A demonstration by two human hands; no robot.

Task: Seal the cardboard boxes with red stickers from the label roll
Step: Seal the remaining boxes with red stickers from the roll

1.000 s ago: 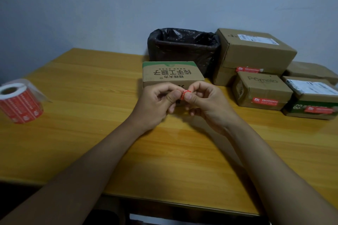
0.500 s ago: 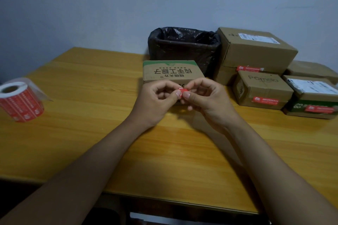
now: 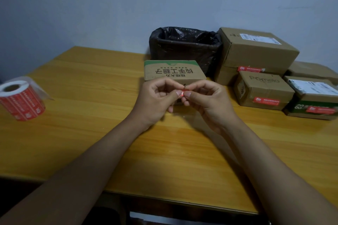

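**Sticker pinched between both thumbs, box waiting behind**

Small red sticker (image 3: 182,93) held just above the desk (image 3: 91,133), pinched from either side: left hand (image 3: 157,100) gripping its left end, right hand (image 3: 208,100) its right end, fingers (image 3: 178,93) of both curled narrow around it. Only a sliver of red visible between the thumbs; whether backing paper remains on it, cannot tell. Directly behind the hands, the green-edged cardboard box (image 3: 173,70), no red seal showing on its visible faces. Further right, a stack of boxes (image 3: 263,89) already carrying red stickers on their front edges. Behind, a bin lined with a black bag (image 3: 184,47). Far left near the desk edge, the label roll (image 3: 22,100), well apart from the hands.

Likely risks: sticker folding onto itself or clinging to a fingertip under so tight a pinch; landing crooked or missing the flap seam, given hands covering the box's front edge.
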